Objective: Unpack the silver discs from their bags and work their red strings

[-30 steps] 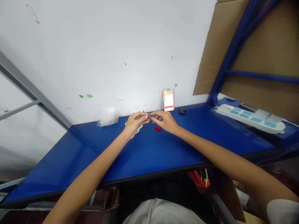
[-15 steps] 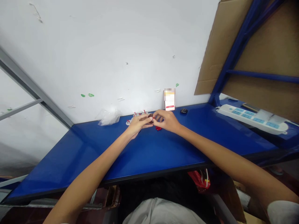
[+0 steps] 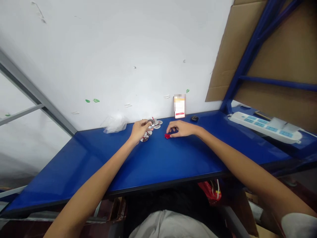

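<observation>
My left hand [image 3: 139, 131] grips a round silvery disc [image 3: 151, 124] by its edge, thumb on its face. Under and beyond that hand, several more round discs [image 3: 144, 138] lie on the table, some with red loops attached. To the right, my right hand [image 3: 182, 128] hovers low with curved fingers, thumb and forefinger apart. Its fingertips reach a small pile of red cords [image 3: 167, 136] lying on the blue table [image 3: 158, 162]. Whether any single cord is between the fingers is too small to make out.
A crumpled clear plastic bag [image 3: 115, 124] lies by the wall on the left. A lit phone [image 3: 179, 106] leans on the wall, with a small black object [image 3: 194, 118] beside it. A white power strip [image 3: 264, 127] stands at the right, near blue frame bars.
My hands have come apart. The left moved slightly left with the disc, its face now showing; the right let go of it and lowered to the red cords.
</observation>
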The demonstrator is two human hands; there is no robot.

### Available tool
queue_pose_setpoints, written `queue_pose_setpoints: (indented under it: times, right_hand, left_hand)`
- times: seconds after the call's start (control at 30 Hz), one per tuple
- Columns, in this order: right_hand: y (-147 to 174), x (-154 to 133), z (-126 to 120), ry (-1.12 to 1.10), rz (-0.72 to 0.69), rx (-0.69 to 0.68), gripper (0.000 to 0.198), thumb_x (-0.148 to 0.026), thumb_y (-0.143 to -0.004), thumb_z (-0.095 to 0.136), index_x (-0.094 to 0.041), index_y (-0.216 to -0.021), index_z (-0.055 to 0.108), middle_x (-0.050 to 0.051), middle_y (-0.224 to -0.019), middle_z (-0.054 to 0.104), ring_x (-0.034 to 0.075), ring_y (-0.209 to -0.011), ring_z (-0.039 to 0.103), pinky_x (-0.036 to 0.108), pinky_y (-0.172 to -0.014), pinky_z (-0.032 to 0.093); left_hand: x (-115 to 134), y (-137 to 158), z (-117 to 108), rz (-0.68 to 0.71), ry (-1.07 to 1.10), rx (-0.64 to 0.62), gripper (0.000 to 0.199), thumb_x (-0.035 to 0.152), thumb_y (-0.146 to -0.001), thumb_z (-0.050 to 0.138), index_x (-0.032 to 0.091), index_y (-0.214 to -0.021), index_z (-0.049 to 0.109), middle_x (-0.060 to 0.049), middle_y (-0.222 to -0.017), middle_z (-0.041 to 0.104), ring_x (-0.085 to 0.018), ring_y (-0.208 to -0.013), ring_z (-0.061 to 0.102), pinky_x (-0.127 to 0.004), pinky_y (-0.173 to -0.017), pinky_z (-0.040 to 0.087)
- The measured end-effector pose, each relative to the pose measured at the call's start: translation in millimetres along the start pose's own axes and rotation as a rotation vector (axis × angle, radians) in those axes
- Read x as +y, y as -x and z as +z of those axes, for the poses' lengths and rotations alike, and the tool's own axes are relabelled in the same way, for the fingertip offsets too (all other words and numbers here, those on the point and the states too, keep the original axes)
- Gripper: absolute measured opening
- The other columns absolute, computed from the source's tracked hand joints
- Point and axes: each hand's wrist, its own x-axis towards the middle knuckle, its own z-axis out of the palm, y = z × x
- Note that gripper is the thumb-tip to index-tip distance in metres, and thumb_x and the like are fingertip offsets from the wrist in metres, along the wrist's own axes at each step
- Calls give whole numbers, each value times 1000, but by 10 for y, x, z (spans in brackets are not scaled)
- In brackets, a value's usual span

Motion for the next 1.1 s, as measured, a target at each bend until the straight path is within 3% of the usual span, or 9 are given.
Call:
queue_pose_setpoints:
  times: [0.13,0.3,0.5,0.6,0.73,0.9,1.1]
  right_hand:
    - [-9,-80,-7,-51,24,99,36,-47,-89,78,-25,-118,79,6,-106,76,20,-88,65,32,-77,50]
    - [-105,-210,164,-158,35,252,35,-50,-93,74,-22,-114,77,4,-94,77,19,-82,67,31,-75,51]
    - [-208,-307,334,-246,109,285,25,-43,-95,66,-19,-90,71,3,-81,76,16,-69,66,27,-68,48]
    - [-203,-193,227,-240,181,313,21,-37,-94,61,-20,-83,66,1,-77,73,15,-65,63,26,-64,44]
    - [-128,192,-8,-47,359,414,24,-31,-92,55,-19,-73,62,3,-72,70,16,-68,60,28,-63,37]
    - [-35,545,-136,194,483,354,33,-37,-94,53,-19,-68,60,5,-73,68,19,-69,58,31,-63,32]
    - [-19,545,-155,319,541,222,52,-59,-98,53,-19,-70,70,8,-75,72,21,-68,60,32,-63,32]
  left_hand:
    - [3,20,45,15,-8,-14,31,45,-86,79,15,-95,80,-7,-101,79,-23,-91,78,-39,-88,67]
    - [61,80,129,-47,-103,-35,28,44,-88,77,18,-96,83,-5,-80,75,-18,-63,69,-30,-61,59]
    - [100,167,265,-14,10,-178,38,52,-84,84,17,-99,84,-9,-93,78,-20,-78,71,-35,-74,65]
    - [85,146,259,-13,23,-170,45,54,-84,83,16,-108,82,-11,-99,78,-21,-82,72,-35,-74,65]
    - [39,61,153,1,-30,-83,42,52,-92,74,15,-111,78,-11,-97,75,-20,-80,72,-31,-65,63]
    - [-21,7,13,14,-176,-58,29,37,-98,63,17,-115,75,-8,-98,74,-15,-70,71,-27,-61,60]
    - [11,32,-8,30,-332,-44,29,29,-99,55,18,-118,74,-6,-94,76,-12,-59,70,-24,-60,56]
